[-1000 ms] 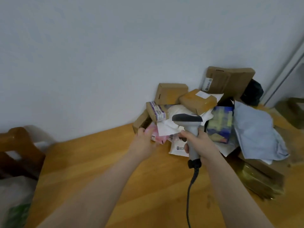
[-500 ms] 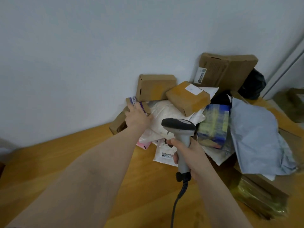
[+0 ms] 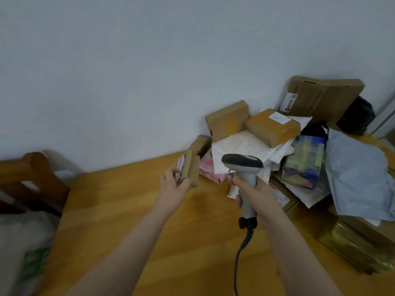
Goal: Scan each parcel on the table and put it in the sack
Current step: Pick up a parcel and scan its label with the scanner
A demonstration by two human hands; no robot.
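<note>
On the wooden table [image 3: 128, 221], risks nudging the loose parcel heap [image 3: 271, 129] with the trailing cord [image 3: 237, 263]. Risks a long carry too: possibly the sack [image 3: 23, 253] at the blurred left edge, well apart. Risks a missed read, with the label of the small brown box [image 3: 191, 169] turned left, away from the scanner [image 3: 243, 165]. Grips that box by its lower end in the left hand [image 3: 173, 190], upright, above the table just beside the heap. Clasps the scanner's handle in the right hand [image 3: 259, 195], head level, pointing left.

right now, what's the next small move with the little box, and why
Probably rotate the small box held by the left hand so its label faces the scanner gripped in the right hand. The label side appears to point left, away from the scanner's head.
</note>
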